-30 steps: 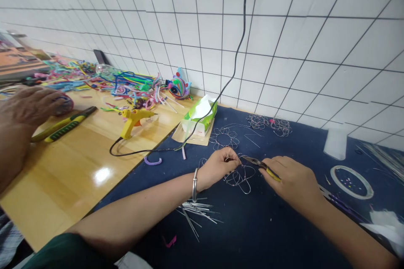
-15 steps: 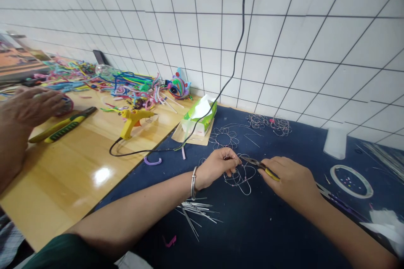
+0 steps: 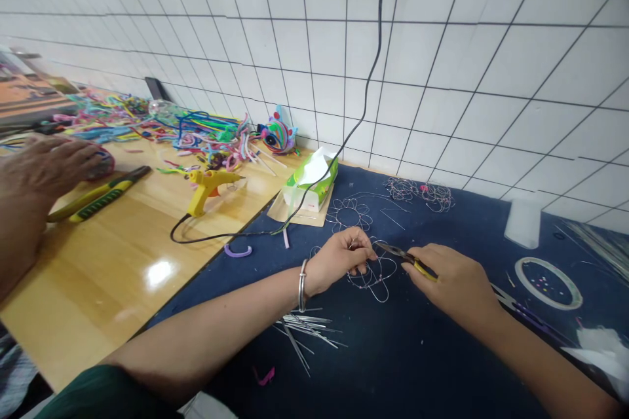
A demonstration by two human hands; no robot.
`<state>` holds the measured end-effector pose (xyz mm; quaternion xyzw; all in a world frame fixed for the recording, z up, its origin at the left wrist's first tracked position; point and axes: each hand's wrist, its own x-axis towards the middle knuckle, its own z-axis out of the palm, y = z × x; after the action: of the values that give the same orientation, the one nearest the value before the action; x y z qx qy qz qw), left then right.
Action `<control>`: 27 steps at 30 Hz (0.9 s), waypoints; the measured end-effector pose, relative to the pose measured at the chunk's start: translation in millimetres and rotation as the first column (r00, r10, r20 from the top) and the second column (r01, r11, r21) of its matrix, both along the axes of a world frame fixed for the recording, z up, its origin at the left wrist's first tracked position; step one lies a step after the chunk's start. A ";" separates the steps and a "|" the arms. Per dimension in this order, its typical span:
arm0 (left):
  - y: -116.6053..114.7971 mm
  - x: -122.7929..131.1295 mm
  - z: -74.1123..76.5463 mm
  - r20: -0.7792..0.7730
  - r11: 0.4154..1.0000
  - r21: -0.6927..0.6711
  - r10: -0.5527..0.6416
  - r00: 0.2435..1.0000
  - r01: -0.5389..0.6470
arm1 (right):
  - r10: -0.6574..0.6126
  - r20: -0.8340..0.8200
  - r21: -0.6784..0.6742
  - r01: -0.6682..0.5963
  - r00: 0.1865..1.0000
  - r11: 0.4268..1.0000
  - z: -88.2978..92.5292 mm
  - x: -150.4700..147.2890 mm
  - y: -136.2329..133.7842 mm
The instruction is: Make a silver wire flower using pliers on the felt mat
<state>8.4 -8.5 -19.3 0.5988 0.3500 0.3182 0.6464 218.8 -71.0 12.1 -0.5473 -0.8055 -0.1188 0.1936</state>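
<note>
My left hand pinches a thin wire flower shape with small beads, held just over the dark blue cloth. My right hand is closed round yellow-handled pliers, whose dark jaws point left toward the wire close to my left fingertips. A silver bangle sits on my left wrist. A bundle of short straight wires lies under my left forearm.
Another person's hand rests on the wooden table by green-yellow pliers. A yellow glue gun, coloured pipe cleaners, a tissue pack, more wire flowers, a tape ring and a white cup lie around.
My left hand and the wire shape have shifted slightly up and away. The pliers stay at the wire. The other person's hand has barely moved.
</note>
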 end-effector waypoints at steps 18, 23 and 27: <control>1.7 -0.1 -0.8 -0.005 0.984 0.170 0.055 0.998 -0.054 | -0.023 0.334 0.082 -0.004 0.942 0.997 13.1 -13.7 -11.2; 1.0 0.7 -2.2 -0.034 0.975 0.214 0.064 0.997 -0.055 | -0.016 0.328 0.088 -0.013 0.945 0.996 11.3 -14.3 -10.0; 0.8 0.8 -2.7 -0.066 0.973 0.226 0.059 0.996 -0.043 | -0.006 0.331 0.092 -0.026 0.944 0.995 9.9 -12.9 -8.2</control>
<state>9.3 -7.6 -22.0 0.6698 0.3505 0.3501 0.5532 205.9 -79.2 22.0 -0.5057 -0.8228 -0.2462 0.0823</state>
